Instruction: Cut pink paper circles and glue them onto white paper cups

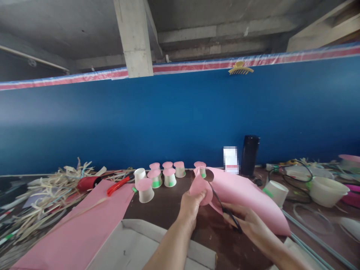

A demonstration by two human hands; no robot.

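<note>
My left hand [190,206] pinches the curled edge of a pink paper sheet [247,195] in the middle of the table. My right hand [247,222] grips black scissors [225,210] whose blades reach into the sheet beside a rounded cut. Behind the hands stand several upturned white paper cups [146,190], most capped with pink paper discs, some with green marks.
A flat pink sheet [75,228] lies at left, with red-handled cutters [118,185] and dry straw strips [50,187] beyond it. An open cardboard box [132,243] sits near me. A black flask [249,155], a white cup [277,192], a white bowl [327,190] and cables occupy the right. A blue wall [180,116] backs the table.
</note>
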